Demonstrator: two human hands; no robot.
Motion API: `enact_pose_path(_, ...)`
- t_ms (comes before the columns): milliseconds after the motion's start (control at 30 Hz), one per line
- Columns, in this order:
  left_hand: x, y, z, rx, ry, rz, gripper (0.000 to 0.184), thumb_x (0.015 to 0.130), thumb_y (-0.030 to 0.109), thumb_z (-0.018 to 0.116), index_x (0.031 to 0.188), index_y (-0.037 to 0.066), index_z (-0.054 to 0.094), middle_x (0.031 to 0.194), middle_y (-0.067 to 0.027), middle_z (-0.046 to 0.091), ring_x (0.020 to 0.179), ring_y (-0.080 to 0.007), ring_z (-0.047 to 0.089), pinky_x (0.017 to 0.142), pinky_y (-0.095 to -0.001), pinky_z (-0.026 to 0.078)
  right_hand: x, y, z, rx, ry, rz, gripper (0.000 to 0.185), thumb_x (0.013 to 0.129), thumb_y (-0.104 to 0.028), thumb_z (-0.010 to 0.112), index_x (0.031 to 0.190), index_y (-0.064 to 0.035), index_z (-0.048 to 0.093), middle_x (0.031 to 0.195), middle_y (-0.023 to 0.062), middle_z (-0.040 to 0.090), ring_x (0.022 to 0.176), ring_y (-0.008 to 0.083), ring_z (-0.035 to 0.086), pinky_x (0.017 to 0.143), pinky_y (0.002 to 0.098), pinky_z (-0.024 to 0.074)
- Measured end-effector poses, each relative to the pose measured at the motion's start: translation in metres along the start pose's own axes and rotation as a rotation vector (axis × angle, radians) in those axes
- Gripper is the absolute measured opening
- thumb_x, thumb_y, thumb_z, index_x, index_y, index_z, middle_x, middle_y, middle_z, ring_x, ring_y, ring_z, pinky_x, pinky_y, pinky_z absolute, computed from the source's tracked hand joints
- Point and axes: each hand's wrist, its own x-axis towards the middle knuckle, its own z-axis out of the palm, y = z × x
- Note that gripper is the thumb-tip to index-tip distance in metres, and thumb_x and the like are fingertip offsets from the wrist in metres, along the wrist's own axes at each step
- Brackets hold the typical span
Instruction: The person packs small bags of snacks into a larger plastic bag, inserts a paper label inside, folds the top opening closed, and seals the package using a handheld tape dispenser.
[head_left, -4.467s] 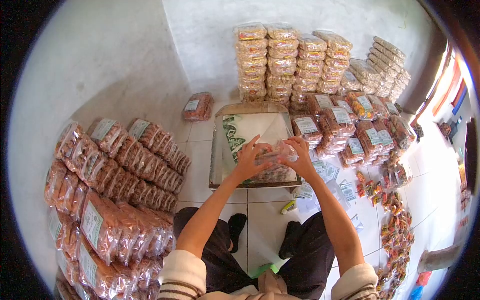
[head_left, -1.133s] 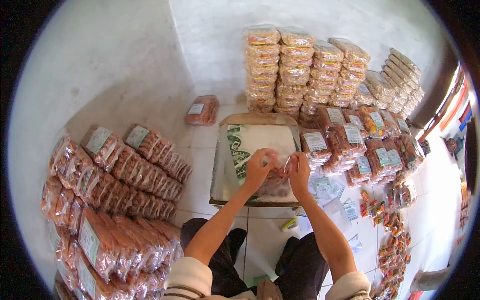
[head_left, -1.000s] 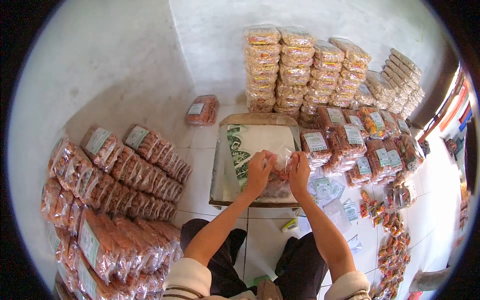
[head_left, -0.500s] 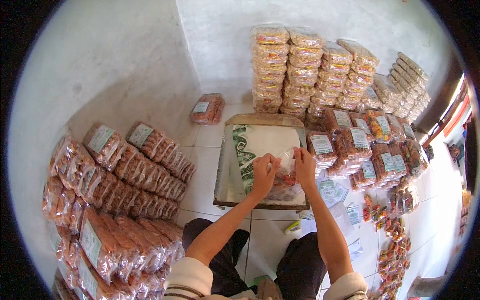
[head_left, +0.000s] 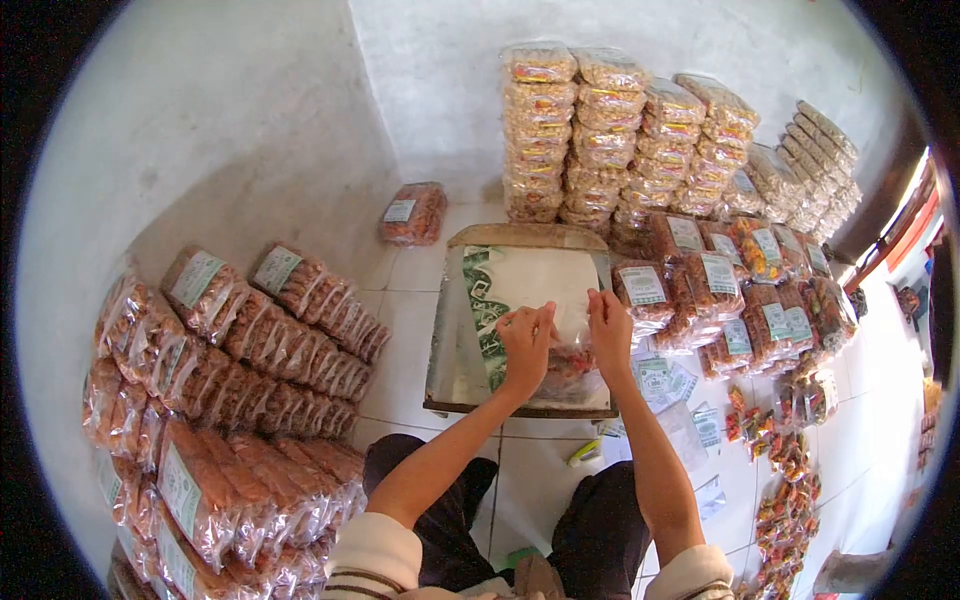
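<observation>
On a low table (head_left: pixel 450 335) in front of me lies a clear plastic bag (head_left: pixel 572 368) with reddish contents. My left hand (head_left: pixel 527 345) is closed in a pinch at the bag's upper left side. Opposite it, my right hand (head_left: pixel 608 325) pinches the upper right side, fingers pressed together. The thin film between the two hands is hard to make out. Under and behind the bag, the tabletop carries a cream sheet (head_left: pixel 540 285) with a green-and-white patterned strip (head_left: pixel 484 310) at its left.
Packed brown snack bags (head_left: pixel 230 350) are piled at the left. Tall stacks of pale snack packs (head_left: pixel 540 130) stand against the wall. Labelled packs (head_left: pixel 715 275) sit to the right, near loose labels (head_left: pixel 660 380) and small colourful sachets (head_left: pixel 785 510). A yellow-green tool (head_left: pixel 584 453) lies on the floor.
My left hand has shifted slightly left and down, and my right hand slightly up. Less of the clear film shows between them. The bag remains on the table.
</observation>
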Motion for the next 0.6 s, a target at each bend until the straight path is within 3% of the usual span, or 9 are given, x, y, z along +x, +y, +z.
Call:
enact_pose_path(67, 0.001, -0.001, 0.004, -0.035, 0.009, -0.022, 0.023, 0.083, 0.026, 0.056, 0.068, 0.007, 0.055, 0.063, -0.0004, 0.053, 0.065, -0.0161, 0.050, 0.079, -0.0342, 0.029, -0.002, 0.001, 0.002, -0.079, 0.149, -0.040, 0.032, 0.089, -0.027, 0.047, 0.072, 0.0004, 0.046, 0.056, 0.0165, 0.049, 0.046, 0.0286, 0.043, 0.046, 0.0362, 0.0348)
enact_pose_path(133, 0.002, 0.010, 0.012, 0.014, 0.218, 0.100, 0.023, 0.081, 0.026, 0.059, 0.067, 0.007, 0.056, 0.056, -0.0016, 0.051, 0.064, -0.0184, 0.051, 0.073, -0.0337, 0.034, -0.004, -0.003, 0.003, -0.088, 0.182, -0.029, 0.032, 0.089, -0.027, 0.047, 0.072, 0.0003, 0.046, 0.057, 0.0178, 0.049, 0.047, 0.0303, 0.043, 0.046, 0.0368, 0.0347)
enact_pose_path(300, 0.000, 0.017, 0.009, -0.150, 0.095, -0.105, 0.028, 0.080, 0.026, 0.061, 0.065, 0.004, 0.054, 0.049, -0.0027, 0.046, 0.051, -0.0130, 0.045, 0.054, -0.0276, 0.035, -0.006, 0.003, 0.001, -0.082, 0.211, -0.088, 0.033, 0.090, -0.029, 0.045, 0.074, -0.0002, 0.049, 0.056, 0.0154, 0.050, 0.046, 0.0273, 0.044, 0.046, 0.0355, 0.0357)
enact_pose_path(367, 0.004, 0.020, 0.006, -0.235, 0.091, -0.197, 0.029, 0.081, 0.026, 0.060, 0.064, 0.003, 0.054, 0.047, -0.0027, 0.043, 0.046, -0.0107, 0.040, 0.048, -0.0257, 0.033, -0.005, 0.001, -0.011, 0.395, 0.043, 0.034, 0.034, 0.091, -0.031, 0.041, 0.080, -0.0013, 0.055, 0.062, 0.0102, 0.053, 0.056, 0.0212, 0.050, 0.053, 0.0326, 0.0388)
enact_pose_path(400, 0.006, 0.018, 0.006, -0.205, 0.117, -0.203, 0.029, 0.082, 0.026, 0.059, 0.065, 0.003, 0.054, 0.047, -0.0021, 0.040, 0.045, -0.0092, 0.035, 0.045, -0.0252, 0.030, -0.003, 0.008, -0.014, 0.393, 0.050, 0.034, 0.034, 0.091, -0.031, 0.041, 0.080, -0.0013, 0.055, 0.062, 0.0102, 0.053, 0.056, 0.0212, 0.050, 0.053, 0.0326, 0.0388)
enact_pose_path(467, 0.008, 0.015, 0.010, -0.183, 0.131, -0.207, 0.030, 0.083, 0.026, 0.057, 0.065, 0.003, 0.054, 0.047, -0.0015, 0.038, 0.044, -0.0076, 0.030, 0.043, -0.0246, 0.026, 0.001, 0.023, -0.021, 0.370, 0.029, -0.101, 0.036, 0.092, -0.032, 0.039, 0.086, -0.0025, 0.059, 0.074, 0.0062, 0.055, 0.071, 0.0166, 0.051, 0.063, 0.0308, 0.0393)
enact_pose_path(500, 0.009, 0.016, 0.009, -0.159, 0.146, -0.216, 0.031, 0.084, 0.027, 0.056, 0.065, 0.003, 0.053, 0.048, -0.0009, 0.036, 0.045, -0.0081, 0.029, 0.043, -0.0254, 0.025, -0.004, 0.024, -0.025, 0.258, -0.007, -0.168, 0.030, 0.090, -0.028, 0.043, 0.087, -0.0025, 0.059, 0.081, 0.0089, 0.055, 0.077, 0.0193, 0.050, 0.070, 0.0319, 0.0384)
enact_pose_path(533, 0.010, 0.018, 0.010, -0.135, 0.165, -0.225, 0.031, 0.084, 0.027, 0.055, 0.064, 0.003, 0.053, 0.048, -0.0002, 0.034, 0.045, -0.0086, 0.027, 0.044, -0.0263, 0.024, -0.008, 0.024, -0.026, 0.252, -0.001, -0.168, 0.030, 0.090, -0.028, 0.043, 0.087, -0.0025, 0.059, 0.081, 0.0089, 0.055, 0.077, 0.0193, 0.050, 0.070, 0.0319, 0.0384)
enact_pose_path(600, 0.009, 0.020, 0.014, -0.154, 0.171, -0.208, 0.032, 0.085, 0.027, 0.055, 0.064, 0.003, 0.052, 0.048, 0.0001, 0.033, 0.046, -0.0086, 0.027, 0.044, -0.0268, 0.024, -0.013, 0.018, -0.019, -0.075, -0.059, -0.359, 0.023, 0.087, -0.023, 0.049, 0.085, -0.0019, 0.058, 0.081, 0.0109, 0.055, 0.074, 0.0231, 0.050, 0.067, 0.0330, 0.0387)
